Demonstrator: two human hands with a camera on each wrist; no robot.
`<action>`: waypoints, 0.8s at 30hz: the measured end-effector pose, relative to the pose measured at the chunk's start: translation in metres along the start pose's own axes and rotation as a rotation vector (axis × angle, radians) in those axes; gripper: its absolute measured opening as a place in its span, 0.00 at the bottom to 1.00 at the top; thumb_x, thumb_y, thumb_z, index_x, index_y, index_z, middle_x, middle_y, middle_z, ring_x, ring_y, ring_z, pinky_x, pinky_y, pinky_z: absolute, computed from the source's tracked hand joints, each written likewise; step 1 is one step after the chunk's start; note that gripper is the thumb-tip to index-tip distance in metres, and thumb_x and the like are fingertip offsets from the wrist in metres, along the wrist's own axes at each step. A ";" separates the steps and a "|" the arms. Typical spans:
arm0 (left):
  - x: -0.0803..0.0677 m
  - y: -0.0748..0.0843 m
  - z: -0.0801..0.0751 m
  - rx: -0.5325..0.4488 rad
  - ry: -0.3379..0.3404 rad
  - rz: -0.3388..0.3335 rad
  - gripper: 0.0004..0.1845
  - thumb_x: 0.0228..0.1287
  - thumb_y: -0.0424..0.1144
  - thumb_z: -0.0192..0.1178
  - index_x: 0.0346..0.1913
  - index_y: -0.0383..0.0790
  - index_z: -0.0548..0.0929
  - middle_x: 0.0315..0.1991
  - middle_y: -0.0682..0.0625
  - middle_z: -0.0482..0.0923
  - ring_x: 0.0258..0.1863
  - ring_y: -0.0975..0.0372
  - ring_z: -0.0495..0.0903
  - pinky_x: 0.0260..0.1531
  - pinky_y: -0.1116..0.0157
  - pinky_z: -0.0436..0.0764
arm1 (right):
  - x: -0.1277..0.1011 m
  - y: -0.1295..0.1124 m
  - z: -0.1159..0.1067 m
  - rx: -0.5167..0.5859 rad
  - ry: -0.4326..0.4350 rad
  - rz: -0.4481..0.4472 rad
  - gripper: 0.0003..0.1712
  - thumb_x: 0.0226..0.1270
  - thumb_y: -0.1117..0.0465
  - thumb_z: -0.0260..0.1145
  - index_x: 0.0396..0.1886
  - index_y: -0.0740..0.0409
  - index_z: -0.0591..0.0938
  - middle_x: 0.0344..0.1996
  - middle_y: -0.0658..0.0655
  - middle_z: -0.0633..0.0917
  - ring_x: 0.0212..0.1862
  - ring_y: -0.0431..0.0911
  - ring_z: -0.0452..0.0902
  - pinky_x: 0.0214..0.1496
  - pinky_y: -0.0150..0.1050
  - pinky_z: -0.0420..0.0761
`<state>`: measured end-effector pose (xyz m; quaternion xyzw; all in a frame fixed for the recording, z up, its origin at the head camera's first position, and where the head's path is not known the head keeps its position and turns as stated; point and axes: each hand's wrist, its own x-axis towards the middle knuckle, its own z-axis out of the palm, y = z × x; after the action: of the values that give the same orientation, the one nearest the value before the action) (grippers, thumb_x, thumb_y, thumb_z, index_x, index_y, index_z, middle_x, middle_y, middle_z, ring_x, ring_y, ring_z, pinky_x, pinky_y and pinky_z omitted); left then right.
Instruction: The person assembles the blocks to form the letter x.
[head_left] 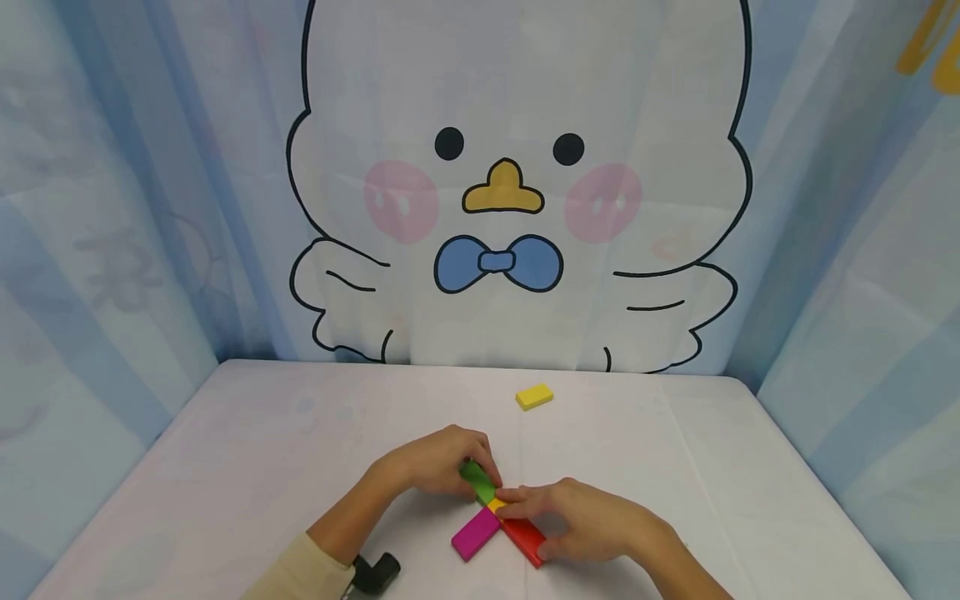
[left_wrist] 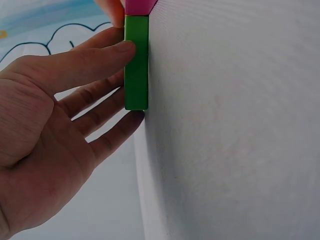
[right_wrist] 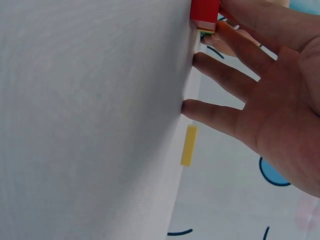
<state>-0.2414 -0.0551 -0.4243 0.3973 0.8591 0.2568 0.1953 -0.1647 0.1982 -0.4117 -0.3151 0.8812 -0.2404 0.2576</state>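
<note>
My left hand (head_left: 442, 460) pinches a green block (head_left: 477, 481), thumb on one side and fingers on the other, as the left wrist view shows. Around a small orange-yellow piece (head_left: 495, 504) meet the green block, a magenta block (head_left: 476, 533) and a red block (head_left: 524, 542), close together on the table. My right hand (head_left: 588, 521) holds the red block, its thumb at the near end and its front fingertips over the orange-yellow piece. That piece is partly hidden by those fingertips. In the right wrist view, two other fingertips touch the white tabletop beside the red block.
A loose yellow block (head_left: 535, 397) lies farther back on the white table (head_left: 337, 400). A black device (head_left: 375, 575) sits by the left wrist. Behind and at both sides hang printed curtains (head_left: 645, 83), with a cartoon bird on the back one.
</note>
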 end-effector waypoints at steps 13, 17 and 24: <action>-0.004 0.003 -0.003 0.088 0.034 -0.022 0.17 0.62 0.36 0.74 0.53 0.57 0.91 0.50 0.62 0.81 0.52 0.68 0.77 0.58 0.66 0.80 | -0.001 0.003 -0.002 0.014 0.012 -0.055 0.35 0.67 0.62 0.72 0.71 0.30 0.79 0.77 0.39 0.70 0.75 0.41 0.69 0.75 0.53 0.74; -0.007 0.006 -0.006 0.099 0.063 -0.062 0.16 0.63 0.35 0.73 0.52 0.54 0.91 0.51 0.59 0.82 0.55 0.63 0.79 0.60 0.62 0.81 | -0.001 0.003 -0.002 0.031 0.013 -0.044 0.33 0.68 0.61 0.71 0.70 0.31 0.79 0.76 0.38 0.71 0.75 0.40 0.69 0.74 0.54 0.74; -0.016 0.008 -0.006 0.125 0.078 -0.099 0.13 0.66 0.37 0.72 0.52 0.51 0.91 0.50 0.57 0.83 0.54 0.62 0.80 0.59 0.62 0.83 | -0.004 0.004 -0.006 0.020 0.038 -0.027 0.32 0.69 0.60 0.70 0.71 0.32 0.79 0.75 0.35 0.72 0.75 0.40 0.70 0.74 0.53 0.75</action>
<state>-0.2302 -0.0646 -0.4122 0.3554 0.8990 0.2081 0.1489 -0.1675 0.2050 -0.4090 -0.3198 0.8792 -0.2584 0.2408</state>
